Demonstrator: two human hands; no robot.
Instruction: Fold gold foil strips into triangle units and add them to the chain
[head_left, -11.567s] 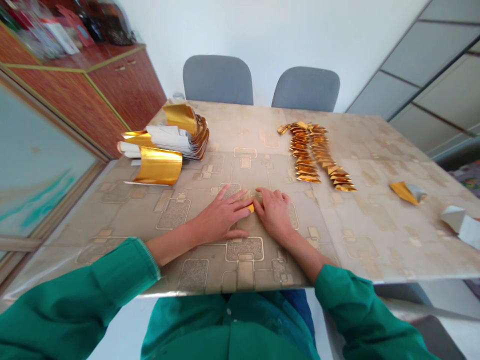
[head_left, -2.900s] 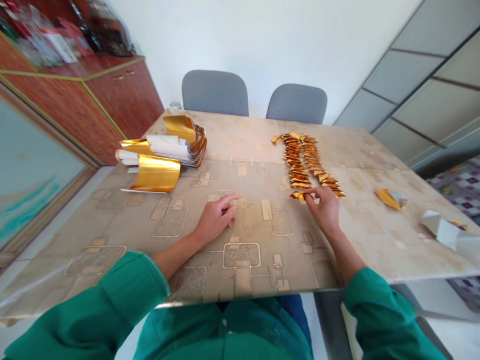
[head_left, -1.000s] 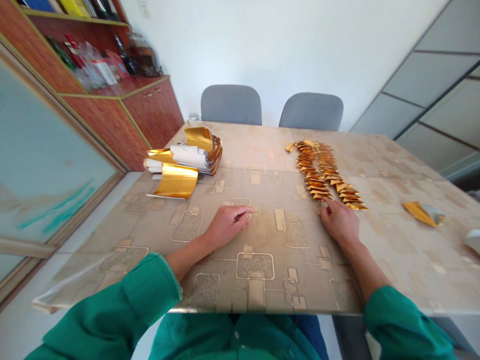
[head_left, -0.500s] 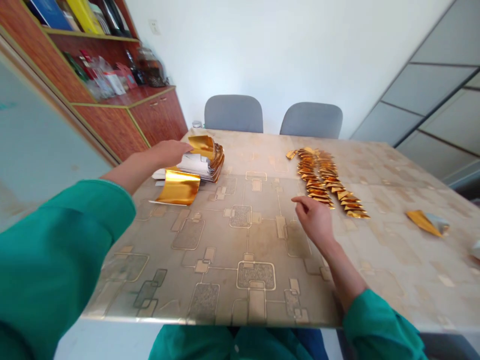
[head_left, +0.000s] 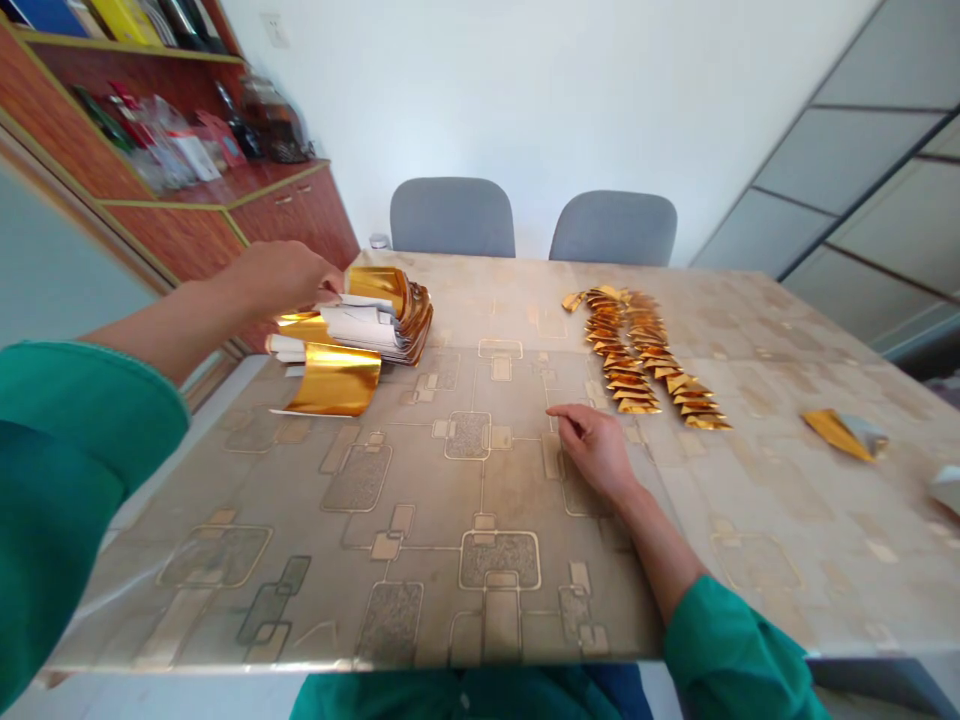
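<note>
gold paper stack (head_left: 379, 322) has the left hand (head_left: 277, 280) on it (pinching or not, cannot tell), one curled sheet (head_left: 334, 380) beside, while the right hand (head_left: 596, 450) lies loosely curled, empty, near two rows of folded pieces (head_left: 637, 360).

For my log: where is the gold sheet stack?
Head view: gold sheet stack far-left on the table, at the left hand, left of the folded pieces.

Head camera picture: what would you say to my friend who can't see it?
A person's left hand reaches to a pile of gold paper sheets on a patterned table. The right hand rests empty on it, near two rows of folded gold pieces.
</note>
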